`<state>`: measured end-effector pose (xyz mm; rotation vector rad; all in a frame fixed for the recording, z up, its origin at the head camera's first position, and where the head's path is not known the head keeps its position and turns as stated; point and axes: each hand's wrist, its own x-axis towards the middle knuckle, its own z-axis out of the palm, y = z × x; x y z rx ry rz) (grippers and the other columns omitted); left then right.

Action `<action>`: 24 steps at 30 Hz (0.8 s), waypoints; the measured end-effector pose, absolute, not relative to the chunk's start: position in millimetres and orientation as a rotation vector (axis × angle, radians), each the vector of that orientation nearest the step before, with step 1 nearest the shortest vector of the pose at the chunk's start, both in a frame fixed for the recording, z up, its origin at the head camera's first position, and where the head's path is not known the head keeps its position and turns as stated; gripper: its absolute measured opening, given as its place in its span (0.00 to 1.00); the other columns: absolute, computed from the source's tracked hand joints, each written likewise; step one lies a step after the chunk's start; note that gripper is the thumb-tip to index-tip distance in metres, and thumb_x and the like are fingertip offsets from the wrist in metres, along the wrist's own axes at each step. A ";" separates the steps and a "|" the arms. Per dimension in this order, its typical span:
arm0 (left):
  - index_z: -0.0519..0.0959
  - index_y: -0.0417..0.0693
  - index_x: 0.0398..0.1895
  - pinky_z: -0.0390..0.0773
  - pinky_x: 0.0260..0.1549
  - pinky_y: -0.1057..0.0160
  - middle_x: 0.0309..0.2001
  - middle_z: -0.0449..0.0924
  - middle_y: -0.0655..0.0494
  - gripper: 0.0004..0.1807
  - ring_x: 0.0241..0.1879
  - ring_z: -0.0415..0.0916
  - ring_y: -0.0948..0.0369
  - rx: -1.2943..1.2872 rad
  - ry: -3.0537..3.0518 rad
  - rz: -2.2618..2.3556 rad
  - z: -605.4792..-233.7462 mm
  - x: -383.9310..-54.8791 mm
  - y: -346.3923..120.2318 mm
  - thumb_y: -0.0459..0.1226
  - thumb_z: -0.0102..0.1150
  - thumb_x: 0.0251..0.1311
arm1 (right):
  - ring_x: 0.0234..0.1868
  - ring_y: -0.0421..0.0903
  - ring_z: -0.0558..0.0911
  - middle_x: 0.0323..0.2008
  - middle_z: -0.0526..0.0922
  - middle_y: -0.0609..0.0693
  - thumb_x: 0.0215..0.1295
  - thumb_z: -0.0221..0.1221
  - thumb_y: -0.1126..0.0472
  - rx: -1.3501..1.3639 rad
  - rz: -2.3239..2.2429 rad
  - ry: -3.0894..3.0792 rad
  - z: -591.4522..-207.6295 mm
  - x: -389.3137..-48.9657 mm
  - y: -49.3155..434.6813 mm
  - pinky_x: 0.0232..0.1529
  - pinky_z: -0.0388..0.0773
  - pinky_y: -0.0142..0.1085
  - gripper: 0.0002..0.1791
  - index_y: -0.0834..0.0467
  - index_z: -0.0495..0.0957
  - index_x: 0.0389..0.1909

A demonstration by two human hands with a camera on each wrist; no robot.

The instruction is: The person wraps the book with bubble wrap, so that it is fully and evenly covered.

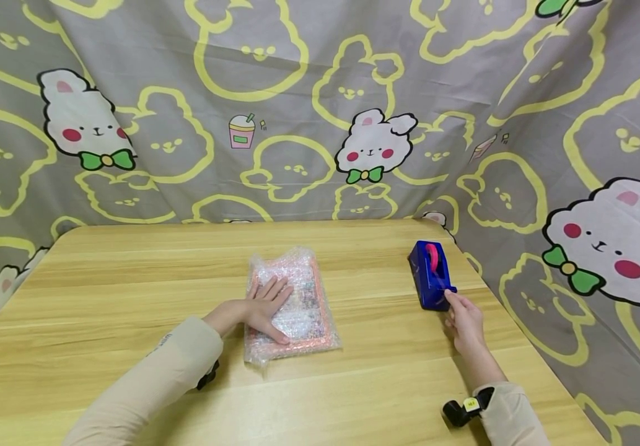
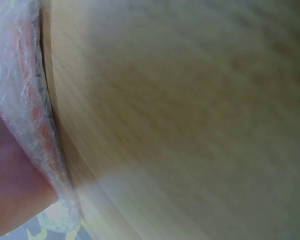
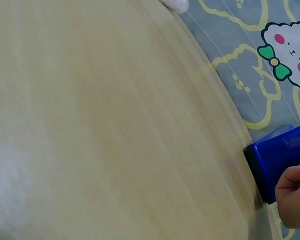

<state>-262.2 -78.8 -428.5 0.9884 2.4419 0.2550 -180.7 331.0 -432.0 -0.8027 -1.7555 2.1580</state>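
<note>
A flat picture frame [image 1: 296,310] with an orange-pink border lies on the table, wrapped in bubble wrap [image 1: 258,352]. My left hand [image 1: 264,310] rests on its left part, fingers spread and straight. In the left wrist view, the wrapped edge [image 2: 35,110] runs along the left side. Off to the right stands a blue tape dispenser [image 1: 430,279] with a pink core [image 1: 433,257]. At its front end my right hand [image 1: 464,319] pinches the end of the clear tape, thumb and forefinger together. In the right wrist view, curled fingers [image 3: 295,195] overlap the blue dispenser [image 3: 280,160].
The wood-grain table [image 1: 147,272] extends around both things. A grey curtain [image 1: 297,124] with cartoon bunnies hangs behind it and along the right side, close to the dispenser. A black wrist camera [image 1: 459,410] sits at the right sleeve.
</note>
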 end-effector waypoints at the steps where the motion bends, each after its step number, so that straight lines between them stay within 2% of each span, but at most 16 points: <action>1: 0.32 0.43 0.71 0.19 0.60 0.40 0.70 0.18 0.43 0.65 0.68 0.16 0.47 0.990 2.439 0.262 -428.4 -262.1 -78.9 0.66 0.58 0.42 | 0.09 0.33 0.58 0.07 0.60 0.39 0.62 0.57 0.55 -0.797 2.163 -1.765 -431.9 -180.8 331.1 0.14 0.59 0.24 0.13 0.47 0.74 0.17; 10: 0.31 0.46 0.71 0.19 0.61 0.42 0.70 0.17 0.46 0.65 0.68 0.15 0.49 0.968 2.442 0.256 -428.4 -263.2 -78.1 0.66 0.58 0.41 | 0.10 0.33 0.58 0.08 0.59 0.39 0.61 0.57 0.53 -0.795 2.094 -1.852 -432.4 -183.3 330.7 0.16 0.60 0.24 0.12 0.47 0.75 0.18; 24: 0.32 0.44 0.71 0.20 0.61 0.40 0.70 0.18 0.44 0.65 0.68 0.15 0.47 0.978 2.433 0.270 -430.4 -263.1 -77.8 0.66 0.58 0.42 | 0.10 0.34 0.59 0.08 0.60 0.39 0.61 0.56 0.58 -0.849 1.999 -1.833 -438.5 -189.0 329.2 0.15 0.59 0.24 0.14 0.48 0.74 0.15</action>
